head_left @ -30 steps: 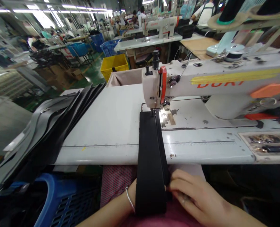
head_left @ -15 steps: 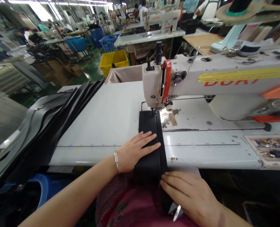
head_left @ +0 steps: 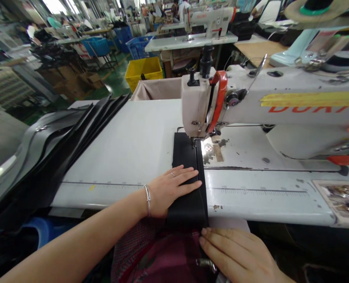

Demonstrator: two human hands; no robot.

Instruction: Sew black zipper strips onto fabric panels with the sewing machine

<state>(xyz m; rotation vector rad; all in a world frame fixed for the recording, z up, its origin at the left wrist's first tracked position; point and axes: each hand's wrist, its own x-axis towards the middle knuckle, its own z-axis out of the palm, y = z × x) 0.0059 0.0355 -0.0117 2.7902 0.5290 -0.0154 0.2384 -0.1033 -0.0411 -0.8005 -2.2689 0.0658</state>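
Observation:
A long black fabric strip (head_left: pixel 183 151), with a raised seam along its right side, runs under the presser foot of a white sewing machine (head_left: pixel 192 106) and hangs over the table's front edge. My left hand (head_left: pixel 170 190) lies flat on the strip, fingers spread toward the seam. Just below the table edge, my right hand (head_left: pixel 236 251) has its fingers bent together against the strip's right edge, gripping it; the thumb is hidden. Beside that hand shows a shiny metal object (head_left: pixel 206 264), too unclear to name.
Black cut pieces (head_left: pixel 82 137) lie in a pile over the table's left end. A small-parts tray (head_left: pixel 344 200) is set at the right. Behind the table are a cloth-lined bin (head_left: pixel 159 88), a yellow crate (head_left: pixel 143 70) and another sewing machine (head_left: pixel 211 21).
The strip has advanced slightly under the presser foot. My right hand sits a little lower at the strip's edge, and the metal object shows differently. The view has shifted a little.

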